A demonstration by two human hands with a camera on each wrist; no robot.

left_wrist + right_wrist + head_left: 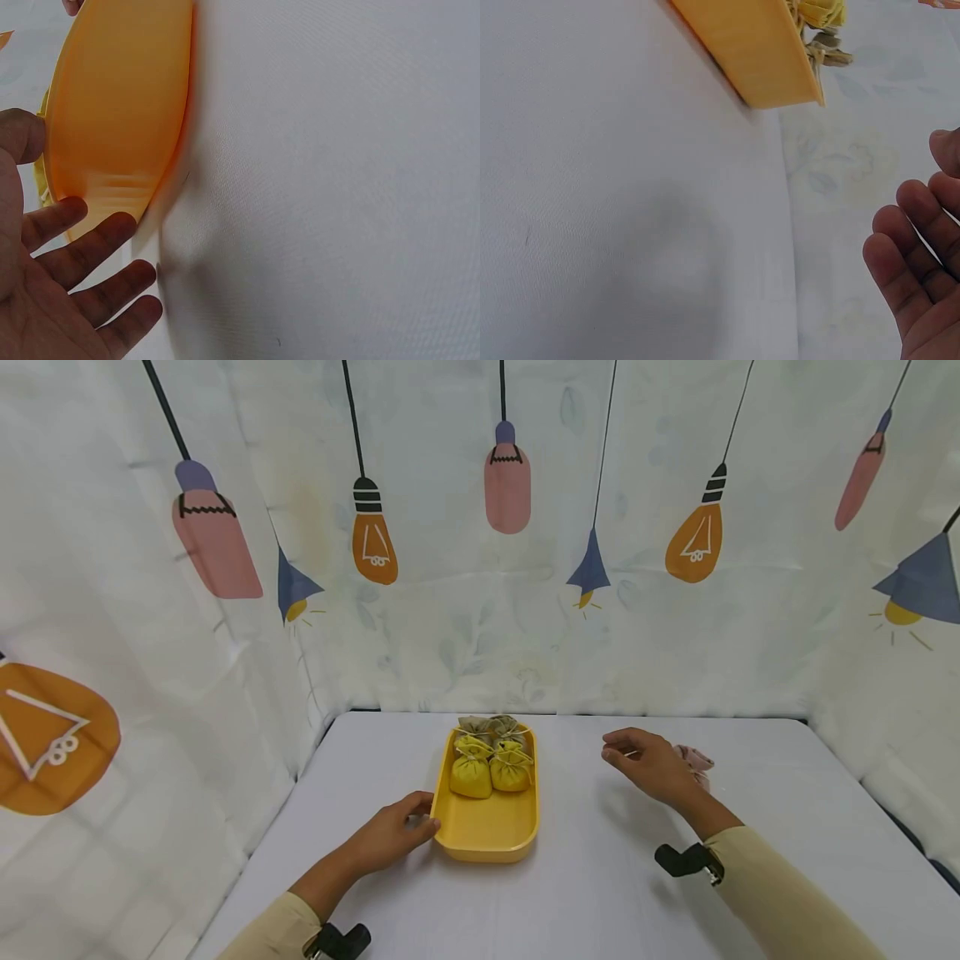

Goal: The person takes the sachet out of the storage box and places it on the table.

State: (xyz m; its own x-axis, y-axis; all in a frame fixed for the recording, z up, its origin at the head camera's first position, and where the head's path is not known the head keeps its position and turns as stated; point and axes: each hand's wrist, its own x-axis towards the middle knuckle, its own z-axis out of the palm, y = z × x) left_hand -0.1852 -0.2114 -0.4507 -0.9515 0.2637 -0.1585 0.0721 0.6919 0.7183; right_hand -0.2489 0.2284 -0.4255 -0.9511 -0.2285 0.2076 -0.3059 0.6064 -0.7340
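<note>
A yellow tray (487, 831) stands on the white table and holds two yellow drawstring pouches (471, 774) in front of two grey-beige ones (506, 727). My left hand (393, 833) is at the tray's left side, thumb and index fingertip right at the rim. In the left wrist view its other fingers (131, 279) spread loosely beside the tray wall. To the right of the tray, my right hand (651, 766) hovers over the table with relaxed, slightly bent fingers (900, 262) and nothing in them. A pink pouch (696, 757) lies just beyond it, partly hidden by the hand.
The white tabletop (592, 893) reaches back to a curtain (465, 635) printed with hanging lamps, which also encloses both sides. The tray's far end lies near the table's back edge.
</note>
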